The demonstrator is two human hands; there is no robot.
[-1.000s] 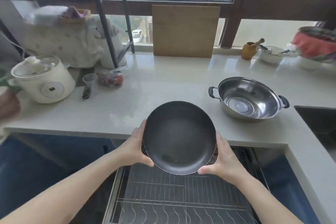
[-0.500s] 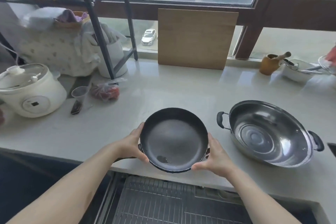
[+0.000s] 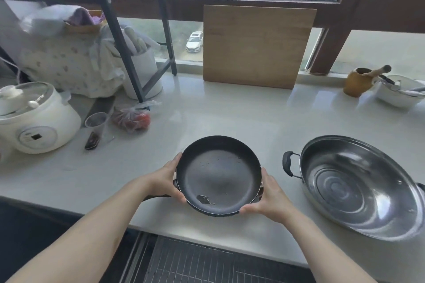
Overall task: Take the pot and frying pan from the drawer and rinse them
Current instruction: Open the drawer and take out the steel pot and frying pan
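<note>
I see the frying pan point(image 3: 218, 174) between both hands, over the near part of the pale surface point(image 3: 230, 112), tilted a little toward me so its dark inside shows; a small patch of residue sits near its near rim. I cannot tell whether its base touches the surface. My left hand point(image 3: 166, 178) grips the pan's left rim, thumb curled over the near edge, fingers round the outside; just under that grip a dark stub of handle pokes out from the pan. My right hand point(image 3: 268, 195) grips the right rim the same way, thumb hooked along the near edge. So both grips are clamped on the pan.

To the right of the right grip, near but apart, the steel pot point(image 3: 358, 188) rests upright on the surface, empty, with a black side handle facing the pan. Below both grips, past the surface's edge, lies the wire rack of the open drawer point(image 3: 190, 262).

Beyond the grips, a wooden cutting board point(image 3: 255, 46) leans against the window. Far left of the left grip stands a white rice cooker point(image 3: 34, 119), with a clear plastic cup point(image 3: 96, 122) and a bag of red produce point(image 3: 133, 117) just beside it. Far right at the back are a brown mortar with pestle point(image 3: 361, 80) and a white bowl point(image 3: 400, 92)
</note>
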